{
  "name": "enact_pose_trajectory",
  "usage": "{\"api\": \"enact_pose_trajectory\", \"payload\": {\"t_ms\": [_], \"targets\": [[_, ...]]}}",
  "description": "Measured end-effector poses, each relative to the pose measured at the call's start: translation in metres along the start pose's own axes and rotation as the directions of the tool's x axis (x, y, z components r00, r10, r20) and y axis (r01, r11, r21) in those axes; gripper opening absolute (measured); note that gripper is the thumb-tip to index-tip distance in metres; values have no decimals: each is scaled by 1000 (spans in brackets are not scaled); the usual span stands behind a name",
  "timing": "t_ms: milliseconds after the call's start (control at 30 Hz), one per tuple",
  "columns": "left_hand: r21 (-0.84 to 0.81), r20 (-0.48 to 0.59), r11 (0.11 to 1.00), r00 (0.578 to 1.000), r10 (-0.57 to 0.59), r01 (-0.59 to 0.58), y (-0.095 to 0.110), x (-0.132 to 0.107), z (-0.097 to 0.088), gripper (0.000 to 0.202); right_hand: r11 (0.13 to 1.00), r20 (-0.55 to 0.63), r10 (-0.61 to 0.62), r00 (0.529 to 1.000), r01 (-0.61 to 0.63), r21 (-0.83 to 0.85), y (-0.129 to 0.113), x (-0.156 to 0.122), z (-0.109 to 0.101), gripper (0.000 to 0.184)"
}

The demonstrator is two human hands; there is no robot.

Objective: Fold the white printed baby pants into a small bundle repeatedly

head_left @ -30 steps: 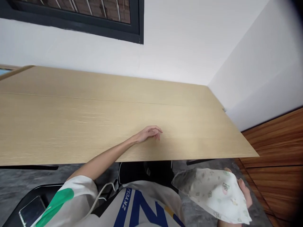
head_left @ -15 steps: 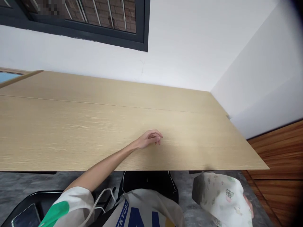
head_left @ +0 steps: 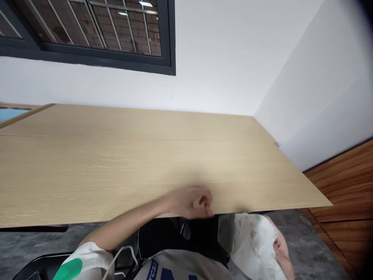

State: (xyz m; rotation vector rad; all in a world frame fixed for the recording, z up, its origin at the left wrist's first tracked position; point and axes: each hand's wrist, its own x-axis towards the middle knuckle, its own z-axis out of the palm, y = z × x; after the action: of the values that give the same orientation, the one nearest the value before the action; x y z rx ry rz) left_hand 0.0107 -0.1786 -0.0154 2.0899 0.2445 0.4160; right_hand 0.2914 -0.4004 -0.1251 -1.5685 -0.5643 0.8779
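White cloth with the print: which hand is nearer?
Right. The right hand holds the white cloth; the left hand is apart from it, at the table's near edge.

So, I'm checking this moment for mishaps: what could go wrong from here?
The printed cloth in the right hand appears lower than the front edge of the table, so it might catch there if raised. The left hand is close to that edge too and could bump it. The white cable beside the left sleeve might snag.
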Motion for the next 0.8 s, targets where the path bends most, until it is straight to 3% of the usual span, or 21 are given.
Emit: {"api": "enact_pose_trajectory", "payload": {"t_ms": [67,133,233,300,500,633,733,800], "targets": [[27,105,994,989,100,-103,22,2,22,26,997,138,-5,990,-6,76,-11,-7,18,75],[82,132,982,978,160,-172,32,6,43,42,988,272,-29,962,-14,155,-24,-14,38,79],[279,144,935,972,184,-219,28,13,65,62,967,406,-98,909,-10,256,-41,-22,61,75],[399,172,884,967,188,-243,21,14,71,61,961,451,-127,883,-3,276,-48,-23,69,71],[479,137,846,971,193,-236,15,6,65,47,969,518,-144,843,13,248,-55,-19,74,72],[466,170,854,971,168,-230,23,-2,55,25,976,643,-211,736,126,177,-58,-17,75,80],[350,200,918,972,120,-186,35,-15,33,22,962,723,-177,668,271,-15,-67,-9,66,60],[306,151,949,988,35,-80,47,-30,11,26,911,732,-204,651,400,-102,-78,0,58,49]]}}
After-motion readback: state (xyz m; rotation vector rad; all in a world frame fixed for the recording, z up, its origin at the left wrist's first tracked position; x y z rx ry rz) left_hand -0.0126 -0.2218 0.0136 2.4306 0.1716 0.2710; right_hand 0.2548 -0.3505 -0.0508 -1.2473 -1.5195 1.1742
